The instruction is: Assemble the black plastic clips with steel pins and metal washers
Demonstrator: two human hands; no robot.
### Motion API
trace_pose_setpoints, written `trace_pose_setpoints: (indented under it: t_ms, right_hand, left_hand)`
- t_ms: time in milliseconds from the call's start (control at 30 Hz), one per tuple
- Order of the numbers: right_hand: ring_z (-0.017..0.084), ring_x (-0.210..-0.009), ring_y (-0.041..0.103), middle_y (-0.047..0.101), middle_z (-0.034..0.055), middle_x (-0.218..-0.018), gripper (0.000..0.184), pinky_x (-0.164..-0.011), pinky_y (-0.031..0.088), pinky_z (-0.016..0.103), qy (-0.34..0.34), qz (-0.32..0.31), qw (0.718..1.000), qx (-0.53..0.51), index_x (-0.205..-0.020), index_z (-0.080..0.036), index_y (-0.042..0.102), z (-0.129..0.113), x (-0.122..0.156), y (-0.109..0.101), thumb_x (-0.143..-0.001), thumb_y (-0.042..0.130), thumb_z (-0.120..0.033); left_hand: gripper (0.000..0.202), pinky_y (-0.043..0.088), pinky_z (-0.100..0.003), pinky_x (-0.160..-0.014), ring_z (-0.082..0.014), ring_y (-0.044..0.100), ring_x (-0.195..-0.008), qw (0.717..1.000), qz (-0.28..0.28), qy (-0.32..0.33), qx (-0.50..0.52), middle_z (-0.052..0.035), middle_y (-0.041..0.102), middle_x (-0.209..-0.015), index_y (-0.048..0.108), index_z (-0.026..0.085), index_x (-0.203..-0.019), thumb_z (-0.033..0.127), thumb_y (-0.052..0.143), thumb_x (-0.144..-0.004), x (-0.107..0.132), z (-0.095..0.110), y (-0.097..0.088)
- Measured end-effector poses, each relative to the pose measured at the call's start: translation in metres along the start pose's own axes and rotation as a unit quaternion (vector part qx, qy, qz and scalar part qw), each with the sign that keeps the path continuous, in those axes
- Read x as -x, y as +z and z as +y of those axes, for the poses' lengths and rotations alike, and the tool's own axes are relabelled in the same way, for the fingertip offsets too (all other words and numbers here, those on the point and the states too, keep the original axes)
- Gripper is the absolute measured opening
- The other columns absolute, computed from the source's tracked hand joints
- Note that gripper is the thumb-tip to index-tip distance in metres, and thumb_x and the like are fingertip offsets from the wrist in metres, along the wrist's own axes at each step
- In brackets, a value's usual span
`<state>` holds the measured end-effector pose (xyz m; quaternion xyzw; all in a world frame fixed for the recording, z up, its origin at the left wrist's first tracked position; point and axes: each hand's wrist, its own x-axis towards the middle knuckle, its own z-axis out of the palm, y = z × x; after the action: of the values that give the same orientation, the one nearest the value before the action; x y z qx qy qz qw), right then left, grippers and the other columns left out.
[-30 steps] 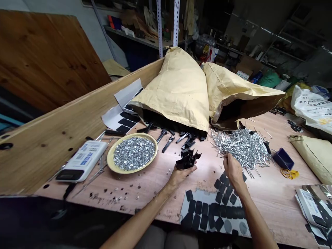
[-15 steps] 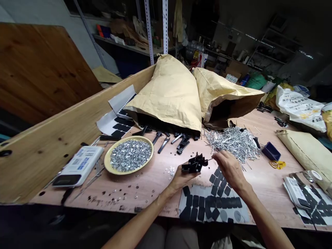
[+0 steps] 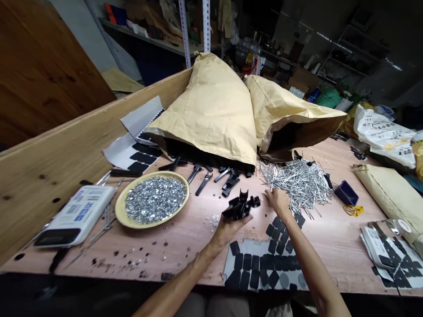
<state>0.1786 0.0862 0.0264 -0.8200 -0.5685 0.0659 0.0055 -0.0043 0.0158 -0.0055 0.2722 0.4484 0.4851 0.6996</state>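
My left hand [image 3: 228, 226] is closed round a bunch of black plastic parts [image 3: 240, 207], held just above the wooden table [image 3: 185, 233]. To its right, my right hand [image 3: 279, 200] reaches to the near edge of a heap of thin silver metal pins [image 3: 297, 180], fingers curled down among them; what they grip is hidden. A sheet of black adhesive pads [image 3: 264, 264] lies under my right forearm. More loose black parts [image 3: 228, 178] lie at the mouth of a tan paper sack [image 3: 211, 110].
A yellow dish of small silver nuts [image 3: 153, 204] sits at the left, beside a white scale [image 3: 76, 213]. A second tan sack [image 3: 291, 114] lies behind the pins. A small blue tray [image 3: 345, 193], rubber bands [image 3: 352, 209] and more pad sheets [image 3: 393, 255] are at the right. A raised wooden board [image 3: 66, 149] borders the left.
My right hand has gone from the black parts back out to the edge of the pin heap. My left hand still holds the bunch, tilted slightly. The view shifted a little.
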Motion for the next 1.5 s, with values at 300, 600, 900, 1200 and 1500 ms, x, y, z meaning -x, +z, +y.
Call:
trace_pose_setpoints:
  t_ms: [300, 600, 900, 1200, 1500]
  right_hand:
    - [0.028, -0.078, 0.066, 0.068, 0.0198, -0.084, 0.023, -0.065, 0.046, 0.035, 0.026, 0.010, 0.999, 0.045, -0.088, -0.008, 0.065, 0.014, 0.020, -0.021, -0.082, 0.042, -0.009]
    - [0.018, -0.075, 0.059, 0.061, 0.0058, -0.082, 0.025, -0.067, 0.047, 0.029, -0.318, 0.154, 0.922, -0.162, -0.087, -0.021, 0.061, 0.032, 0.081, -0.081, -0.092, 0.039, -0.033]
    - [0.017, -0.079, 0.059, 0.061, 0.0070, -0.098, 0.026, -0.070, 0.050, 0.033, -0.388, 0.024, 0.914, -0.117, -0.107, -0.023, 0.061, 0.024, 0.080, -0.095, -0.091, 0.045, -0.034]
    - [0.016, -0.075, 0.057, 0.063, 0.0072, -0.088, 0.023, -0.061, 0.044, 0.025, -0.230, 0.083, 0.965, 0.089, -0.090, -0.018, 0.068, 0.008, -0.019, -0.009, -0.089, 0.045, -0.012]
    - [0.021, -0.088, 0.055, 0.059, 0.0114, -0.111, 0.023, -0.071, 0.043, 0.032, -0.260, 0.101, 0.958, 0.068, -0.087, -0.018, 0.066, 0.001, -0.041, 0.010, -0.090, 0.043, -0.015]
  left_hand:
    - [0.028, 0.049, -0.029, -0.076, -0.0211, 0.063, -0.076, 0.993, 0.001, 0.087, -0.076, -0.0002, 0.070, -0.071, 0.068, 0.020, -0.073, 0.016, 0.081, -0.048, -0.009, 0.010, -0.006]
    - [0.027, 0.044, -0.033, -0.086, -0.0253, 0.058, -0.087, 0.971, -0.081, 0.173, -0.146, -0.0067, 0.068, -0.083, 0.072, 0.024, -0.080, 0.023, 0.080, -0.055, -0.004, 0.003, -0.001]
    - [0.027, 0.041, -0.034, -0.090, -0.0270, 0.058, -0.093, 0.942, -0.160, 0.220, -0.196, -0.0084, 0.069, -0.093, 0.072, 0.025, -0.089, 0.026, 0.076, -0.062, 0.007, 0.003, 0.002]
    - [0.024, 0.048, -0.031, -0.078, -0.0230, 0.061, -0.083, 0.967, -0.101, 0.196, -0.126, -0.0068, 0.067, -0.084, 0.070, 0.019, -0.082, 0.027, 0.077, -0.061, 0.000, 0.008, 0.000]
    - [0.031, 0.053, -0.033, -0.072, -0.0212, 0.065, -0.077, 0.981, -0.050, 0.139, -0.124, -0.0031, 0.071, -0.080, 0.067, 0.016, -0.081, 0.032, 0.076, -0.056, -0.017, -0.005, -0.005]
